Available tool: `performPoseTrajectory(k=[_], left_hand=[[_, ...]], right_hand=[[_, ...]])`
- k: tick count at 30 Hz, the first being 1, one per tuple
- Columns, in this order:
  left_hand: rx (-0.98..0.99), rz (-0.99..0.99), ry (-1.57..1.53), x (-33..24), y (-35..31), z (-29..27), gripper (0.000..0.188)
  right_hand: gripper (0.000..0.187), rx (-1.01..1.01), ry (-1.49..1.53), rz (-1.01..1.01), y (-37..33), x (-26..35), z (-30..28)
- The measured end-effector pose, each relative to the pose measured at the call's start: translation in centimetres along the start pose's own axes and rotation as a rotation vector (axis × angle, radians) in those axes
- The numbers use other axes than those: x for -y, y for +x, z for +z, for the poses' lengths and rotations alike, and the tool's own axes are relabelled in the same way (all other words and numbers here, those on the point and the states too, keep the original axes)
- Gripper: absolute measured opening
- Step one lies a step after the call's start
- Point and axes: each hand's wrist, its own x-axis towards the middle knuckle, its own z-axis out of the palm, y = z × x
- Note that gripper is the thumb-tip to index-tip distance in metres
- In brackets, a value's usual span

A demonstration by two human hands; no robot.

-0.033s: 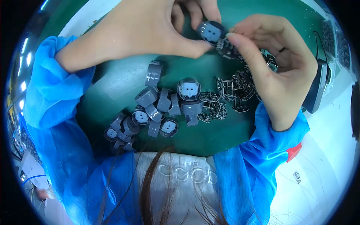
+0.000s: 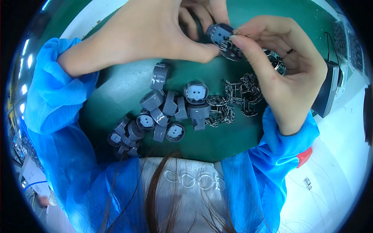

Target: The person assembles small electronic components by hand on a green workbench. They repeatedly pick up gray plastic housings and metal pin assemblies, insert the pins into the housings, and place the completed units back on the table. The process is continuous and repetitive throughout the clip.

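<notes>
At the far middle of the green mat (image 2: 186, 145), my left hand (image 2: 163, 33) holds a round grey plastic housing (image 2: 218, 34) between thumb and fingers. Its light blue-grey inner face with small holes is turned up. My right hand (image 2: 285, 68) pinches a small round circuit board (image 2: 232, 51) with thumb and forefinger. The board is tilted and overlaps the housing's right edge; whether they touch I cannot tell. Several similar grey housings (image 2: 196, 92) lie heaped nearer to me, left of centre. Beside them, partly behind my right hand, is a pile of circuit boards with metal pins (image 2: 250, 87).
A dark box-shaped device (image 2: 327, 93) stands right of my right hand, with a thin black cable above it. Clear plastic trays (image 2: 351, 50) are at the far right. A red object (image 2: 305, 157) and a small metallic part (image 2: 307, 183) lie on the white surface at right.
My right hand has shifted slightly left, and the circuit board has turned and now covers more of the housing's lower right. The housing has tilted slightly. The piles are unchanged.
</notes>
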Motion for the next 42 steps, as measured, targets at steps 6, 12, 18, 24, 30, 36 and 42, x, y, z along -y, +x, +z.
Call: performPoseTrajectory(k=[6, 12, 18, 24, 30, 36, 42], left_hand=[[0.046, -0.139, -0.252, 0.8, -0.2, 0.4, 0.028], [0.024, -0.115, -0.333, 1.0, -0.5, 0.6, 0.028], [0.049, -0.026, -0.304, 0.9, 0.0, 0.6, 0.027], [0.064, -0.076, -0.451, 1.2, -0.1, 0.6, 0.026], [0.023, -0.12, -0.467, 0.3, -0.1, 0.9, 0.024], [-0.02, -0.235, -0.421, -0.8, -0.5, 0.2, 0.028], [-0.045, -0.175, -0.396, -0.8, -0.2, 0.1, 0.034]], right_hand=[[0.013, -0.118, -0.19, -0.203, -0.4, -1.0, 1.3], [0.013, -0.046, -0.186, -0.31, -0.1, -0.7, 1.1], [0.016, -0.044, 0.031, -0.169, -0.3, -1.7, 0.7], [0.019, -0.111, 0.055, -0.112, -0.4, -1.4, 1.1], [0.023, -0.179, -0.127, -0.297, -0.2, -1.3, 1.5], [0.038, -0.084, -0.003, -0.278, 0.3, -1.1, 1.5], [0.04, 0.16, 0.344, 0.232, -0.1, -0.6, 0.5]])
